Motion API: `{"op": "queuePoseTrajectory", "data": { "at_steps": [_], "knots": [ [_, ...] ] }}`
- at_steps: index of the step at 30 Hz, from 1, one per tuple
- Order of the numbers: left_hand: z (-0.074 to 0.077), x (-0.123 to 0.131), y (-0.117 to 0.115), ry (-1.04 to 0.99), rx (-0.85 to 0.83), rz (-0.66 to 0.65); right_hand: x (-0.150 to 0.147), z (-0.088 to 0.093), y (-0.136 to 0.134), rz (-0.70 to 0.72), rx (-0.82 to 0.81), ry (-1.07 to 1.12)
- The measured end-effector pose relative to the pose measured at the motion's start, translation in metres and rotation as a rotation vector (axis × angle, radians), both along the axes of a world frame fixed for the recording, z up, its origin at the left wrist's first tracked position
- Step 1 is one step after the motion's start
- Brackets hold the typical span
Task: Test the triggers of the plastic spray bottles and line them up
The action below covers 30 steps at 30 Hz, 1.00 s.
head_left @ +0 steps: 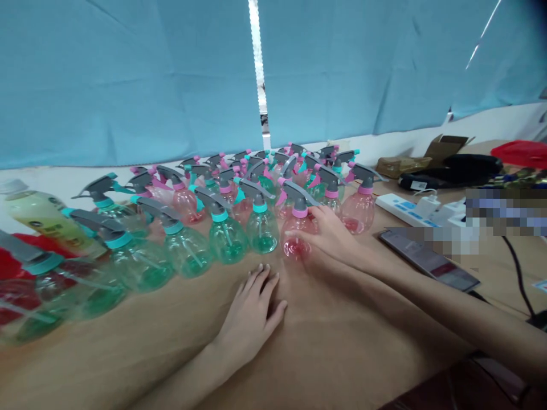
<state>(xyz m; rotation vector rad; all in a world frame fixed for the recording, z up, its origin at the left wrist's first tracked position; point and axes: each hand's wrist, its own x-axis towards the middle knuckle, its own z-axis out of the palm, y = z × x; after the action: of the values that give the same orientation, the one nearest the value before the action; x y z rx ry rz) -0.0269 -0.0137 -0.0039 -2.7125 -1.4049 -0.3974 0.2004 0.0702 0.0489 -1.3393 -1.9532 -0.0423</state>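
My right hand [330,232] is closed round the side of a pink spray bottle [294,244] with a grey trigger head and a pink collar. The bottle stands upright on the table at the front of a group. Palm down on the tabletop [333,347], my left hand [251,314] lies with its fingers apart and holds nothing. Just beyond its fingertips stand a green spray bottle [262,232] and another green spray bottle [229,242], both with turquoise collars. To the right of my right hand is a second pink spray bottle [358,213].
Several more pink and green spray bottles crowd behind, and a green row runs left. At far left is a yellowish drink bottle [47,216]. On the right are a phone [427,259], a white power strip [404,209] and a cardboard box [404,167]. Blue cloth [128,85] hangs behind.
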Motion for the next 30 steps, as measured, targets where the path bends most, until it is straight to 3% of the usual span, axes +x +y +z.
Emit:
{"op": "queuePoseTrajectory", "data": {
  "at_steps": [15,23,30],
  "knots": [
    [0.002,0.051,0.020,-0.015,-0.063,-0.072,-0.006,0.004,0.030,-0.070,-0.014,-0.059],
    [-0.002,0.064,0.027,-0.046,-0.044,-0.102,-0.013,0.009,0.034,-0.108,-0.023,-0.065],
    [0.000,0.074,0.033,0.000,-0.063,-0.124,-0.012,0.003,0.027,-0.075,0.095,-0.090]
  ]
}}
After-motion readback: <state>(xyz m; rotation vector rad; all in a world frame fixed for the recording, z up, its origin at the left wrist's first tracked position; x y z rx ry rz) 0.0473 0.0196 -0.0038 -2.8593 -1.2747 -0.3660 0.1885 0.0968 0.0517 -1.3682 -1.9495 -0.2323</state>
